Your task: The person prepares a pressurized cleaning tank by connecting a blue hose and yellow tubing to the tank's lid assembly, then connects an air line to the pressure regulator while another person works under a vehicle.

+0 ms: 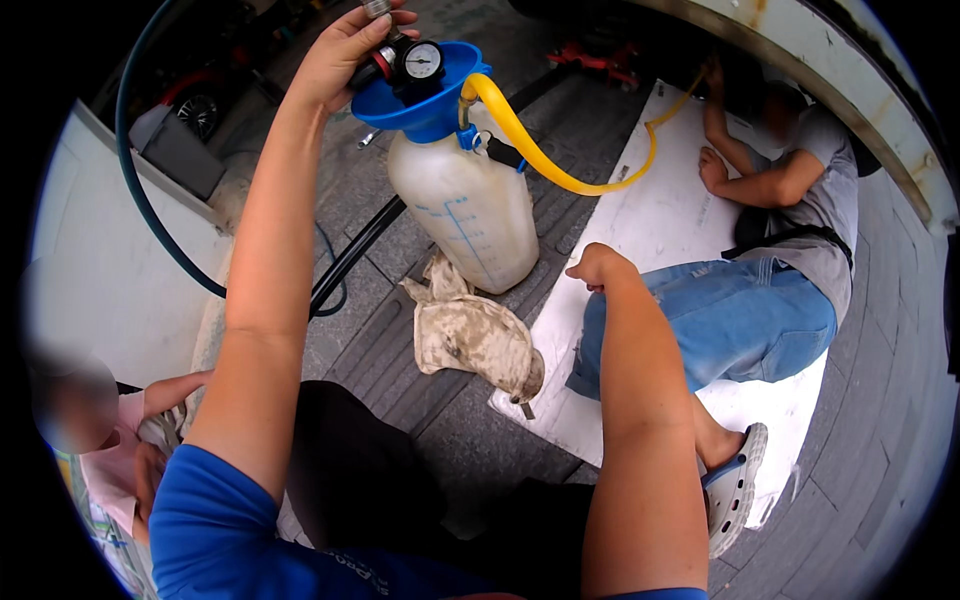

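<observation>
My left hand (349, 56) grips the fitting of a pressure regulator with a round gauge (422, 59), above the blue funnel-shaped top (450, 79) of a translucent plastic tank (469, 202). The tank stands on the floor and bears a blue graduated scale. From its top a yellow hose (517, 127) curves right across a white sheet (675, 180). My right hand (604, 266) hovers near the co-worker's jean-clad legs, its fingers curled and nothing visible in them. At the tank's foot lies a crumpled camouflage-patterned cloth (472, 330).
A co-worker (780, 180) lies on the sheet at right, one hand raised near the yellow hose's far end, beneath a pale vehicle edge (900, 135). A red floor jack (600, 64) is behind. A dark air hose (135, 135) loops at left. Another person (112, 472) is lower left.
</observation>
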A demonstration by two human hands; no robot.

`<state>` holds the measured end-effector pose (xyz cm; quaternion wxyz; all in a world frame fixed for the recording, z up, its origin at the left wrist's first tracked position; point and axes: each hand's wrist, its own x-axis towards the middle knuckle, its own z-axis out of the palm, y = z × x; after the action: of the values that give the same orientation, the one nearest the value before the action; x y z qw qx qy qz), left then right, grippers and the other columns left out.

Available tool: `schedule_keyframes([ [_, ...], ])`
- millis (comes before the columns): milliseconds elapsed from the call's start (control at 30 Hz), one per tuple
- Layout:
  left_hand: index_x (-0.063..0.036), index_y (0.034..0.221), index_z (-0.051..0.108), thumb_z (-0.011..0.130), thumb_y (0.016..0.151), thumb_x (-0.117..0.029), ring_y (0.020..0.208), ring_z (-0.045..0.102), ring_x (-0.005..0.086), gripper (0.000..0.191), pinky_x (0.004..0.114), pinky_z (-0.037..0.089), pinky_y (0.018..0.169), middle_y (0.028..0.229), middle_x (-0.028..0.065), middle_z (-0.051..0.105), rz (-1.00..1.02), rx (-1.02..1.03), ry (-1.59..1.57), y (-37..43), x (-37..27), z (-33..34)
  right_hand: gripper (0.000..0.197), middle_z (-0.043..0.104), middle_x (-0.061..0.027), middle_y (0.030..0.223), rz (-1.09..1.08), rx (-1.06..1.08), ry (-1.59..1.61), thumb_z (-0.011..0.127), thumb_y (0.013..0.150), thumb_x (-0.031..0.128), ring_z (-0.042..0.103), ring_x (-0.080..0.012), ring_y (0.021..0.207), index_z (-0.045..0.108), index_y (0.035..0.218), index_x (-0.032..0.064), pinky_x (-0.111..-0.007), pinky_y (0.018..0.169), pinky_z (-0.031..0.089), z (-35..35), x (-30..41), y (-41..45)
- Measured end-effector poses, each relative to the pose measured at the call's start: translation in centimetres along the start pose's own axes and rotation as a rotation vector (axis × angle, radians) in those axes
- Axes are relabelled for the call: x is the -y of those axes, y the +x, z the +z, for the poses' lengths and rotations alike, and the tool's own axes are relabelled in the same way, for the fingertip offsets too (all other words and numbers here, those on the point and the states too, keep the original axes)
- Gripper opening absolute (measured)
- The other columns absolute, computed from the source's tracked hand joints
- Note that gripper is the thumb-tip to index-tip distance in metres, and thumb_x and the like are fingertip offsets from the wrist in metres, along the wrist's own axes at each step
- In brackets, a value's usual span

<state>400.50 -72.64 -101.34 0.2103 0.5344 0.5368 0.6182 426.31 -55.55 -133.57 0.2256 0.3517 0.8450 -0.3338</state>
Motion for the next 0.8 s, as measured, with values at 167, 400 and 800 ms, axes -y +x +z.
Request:
schedule_keyframes([
  [167,-0.0032,0.129,0.056,0.065,0.094,-0.014,0.098,0.067,0.0221,0.039,0.036,0.056,0.085,0.112,0.0098,0.066,0.006,-0.009,0.029,0.0,-0.1,-0.3,0.045,0.069,-0.012,0.077,-0.028,-0.023,0.031,0.067,0.089,0.041,0.065,-0.0245,0.068,0.068,0.079,-0.0031,-0.038,0.069,0.052,0.0,-0.2,-0.2],
  [400,-0.0024,0.127,0.056,0.066,0.094,-0.015,0.098,0.067,0.0225,0.037,0.036,0.056,0.085,0.112,0.0101,0.066,0.032,0.004,-0.01,0.1,0.4,-0.3,0.043,0.071,-0.012,0.082,-0.005,0.09,-0.054,0.069,0.087,0.041,0.068,-0.0245,0.071,0.07,0.087,-0.0019,-0.041,0.07,0.054,0.3,0.1,0.2],
  [800,-0.0038,0.121,0.062,0.065,0.094,-0.01,0.091,0.067,0.0166,0.028,0.03,0.056,0.079,0.103,0.0062,0.068,-0.015,0.024,-0.101,-3.4,-0.1,-5.0,0.054,0.065,-0.0102,0.072,-0.652,0.428,-0.085,0.069,0.087,0.037,0.056,-0.0172,0.051,0.057,0.118,-0.0058,-0.031,0.045,0.047,1.0,24.0,-17.1],
])
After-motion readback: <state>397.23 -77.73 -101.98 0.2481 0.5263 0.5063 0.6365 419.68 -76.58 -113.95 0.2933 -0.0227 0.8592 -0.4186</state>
